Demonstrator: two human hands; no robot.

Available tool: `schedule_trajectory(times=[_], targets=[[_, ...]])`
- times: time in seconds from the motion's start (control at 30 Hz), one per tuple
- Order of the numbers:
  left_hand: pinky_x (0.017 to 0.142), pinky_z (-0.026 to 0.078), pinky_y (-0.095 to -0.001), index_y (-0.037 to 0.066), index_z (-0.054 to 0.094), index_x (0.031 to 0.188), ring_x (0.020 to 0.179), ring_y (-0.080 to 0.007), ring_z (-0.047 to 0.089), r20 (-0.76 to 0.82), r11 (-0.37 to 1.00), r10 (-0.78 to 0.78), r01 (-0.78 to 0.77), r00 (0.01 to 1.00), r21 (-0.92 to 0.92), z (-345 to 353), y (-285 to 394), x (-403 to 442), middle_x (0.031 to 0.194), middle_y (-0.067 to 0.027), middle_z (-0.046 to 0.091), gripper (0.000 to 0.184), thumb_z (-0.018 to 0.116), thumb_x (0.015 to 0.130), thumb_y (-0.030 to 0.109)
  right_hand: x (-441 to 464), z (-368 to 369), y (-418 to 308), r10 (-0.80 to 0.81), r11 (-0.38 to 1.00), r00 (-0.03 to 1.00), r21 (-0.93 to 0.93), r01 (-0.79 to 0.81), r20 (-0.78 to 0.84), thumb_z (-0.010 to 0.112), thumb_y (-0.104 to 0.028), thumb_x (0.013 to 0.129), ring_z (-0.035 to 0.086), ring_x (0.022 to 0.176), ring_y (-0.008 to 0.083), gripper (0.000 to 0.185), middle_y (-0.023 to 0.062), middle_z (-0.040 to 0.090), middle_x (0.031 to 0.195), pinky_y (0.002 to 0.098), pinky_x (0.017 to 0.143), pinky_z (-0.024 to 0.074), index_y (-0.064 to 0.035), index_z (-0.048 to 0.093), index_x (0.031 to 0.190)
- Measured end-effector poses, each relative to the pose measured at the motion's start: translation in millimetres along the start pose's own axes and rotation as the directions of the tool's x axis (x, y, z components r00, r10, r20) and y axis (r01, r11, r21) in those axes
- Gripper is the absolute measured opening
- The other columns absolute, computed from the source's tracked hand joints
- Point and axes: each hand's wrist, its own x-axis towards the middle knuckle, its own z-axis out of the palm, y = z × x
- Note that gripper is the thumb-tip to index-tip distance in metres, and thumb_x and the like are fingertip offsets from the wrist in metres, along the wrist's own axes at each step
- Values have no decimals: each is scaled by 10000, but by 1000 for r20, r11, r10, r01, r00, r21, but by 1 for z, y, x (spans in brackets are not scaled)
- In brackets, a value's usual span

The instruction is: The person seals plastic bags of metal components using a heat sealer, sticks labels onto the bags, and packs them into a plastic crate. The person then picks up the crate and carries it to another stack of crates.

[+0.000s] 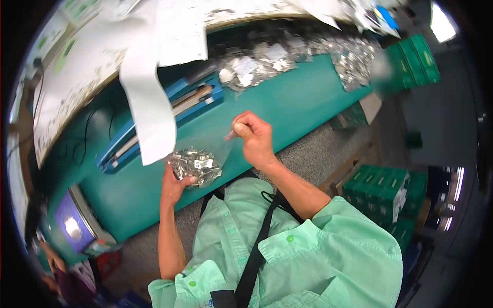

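Note:
A clear plastic bag (219, 146) full of small shiny metal parts (187, 163), with a white label (204, 164) showing on it, is up over the near edge of the table. My left hand (173, 186) grips its filled lower end from the left, thumb across the front. At the upper right, my right hand (254, 139) is closed in a pinch on the bag's thin edge. Just beyond the bag lies a long blue bag sealer (125, 146), partly covered by a hanging strip of white paper (149, 102).
Several bags of metal parts (354, 59) lie along the back of the green table (292, 95). Green boxes (413, 61) stand at its right end, and more green boxes (375, 187) are stacked lower right. A purple-fronted box (77, 220) sits left. Another person's arm (54, 255) shows lower left.

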Motion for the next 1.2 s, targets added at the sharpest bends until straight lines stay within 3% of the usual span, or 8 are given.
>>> schedule_trajectory(times=[0.4,0.6,0.7,0.73,0.87,1.0,1.13,1.2], targets=[[891,507,-343,-20,579,1213,953,-219,681,175,989,-129,138,976,-46,188,21,89,1075,-127,711,586,811,681,60,78,-178,14,141,985,900,-31,-168,-413,565,16,918,596,626,147,156,83,615,714,325,577,557,12,595,764],[824,529,-344,-40,635,1105,905,-232,689,193,978,-190,204,963,-55,396,49,188,1004,-147,720,472,822,693,95,179,-374,33,-184,882,863,-467,-67,-471,637,-43,874,605,662,170,122,67,625,705,329,655,526,35,628,780],[737,536,-343,-30,637,1032,856,-224,678,34,956,-288,285,957,74,490,54,248,940,-144,714,434,850,697,144,190,-465,23,-311,647,896,-761,-45,-317,639,-154,869,551,1080,422,407,250,574,1193,465,944,448,20,569,1230],[766,530,-386,-25,633,1013,870,-278,679,-39,956,-265,268,964,120,514,55,263,940,-168,705,444,853,695,191,181,-493,21,-168,627,932,-764,-151,-322,665,-209,864,485,1176,452,619,289,484,1291,492,1026,385,-6,425,1396],[849,490,-475,-35,608,1045,953,-376,650,-239,843,-50,169,970,511,574,100,254,984,-236,677,460,775,783,304,125,-548,32,189,420,915,-812,-404,-358,610,-361,918,479,1165,482,621,302,493,1262,526,1008,390,-30,432,1413],[782,529,-452,-37,579,1113,932,-356,666,-124,782,45,43,991,622,594,67,237,1014,-235,662,464,712,853,324,114,-547,58,124,579,984,-797,-174,-125,584,-227,936,499,1077,455,436,265,556,1161,539,939,398,1,509,1300],[596,538,-378,-29,570,1130,808,-281,675,-46,916,-246,248,968,317,582,84,235,992,-203,657,486,725,861,344,163,-559,8,277,559,959,-802,-210,-58,645,-241,908,620,852,410,364,193,643,960,467,778,497,24,549,1139],[517,516,-344,-26,571,1124,708,-230,668,-31,945,-219,220,975,240,575,70,242,917,-172,667,498,737,855,359,200,-569,-17,15,816,970,-558,-151,-242,650,-301,928,659,780,320,379,113,663,894,418,735,544,24,566,1103]])
